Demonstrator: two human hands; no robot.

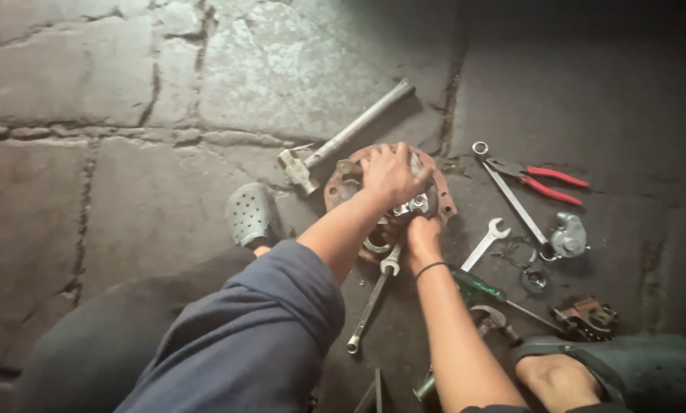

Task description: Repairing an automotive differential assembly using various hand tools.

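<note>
from up here i see my left hand (392, 174) pressed flat, its grip spread over the top of the rusty round plate (442, 200) lying on the stone floor (113, 92), while my right hand (421, 239) has its grip pinched on the small metal fitting (410, 206) at the plate's middle. i'd judge the plate could rock on the uneven stones and nip my fingers. the wrench (373, 298) and hammer (343, 141) lie just beside it, easy to knock.
</note>
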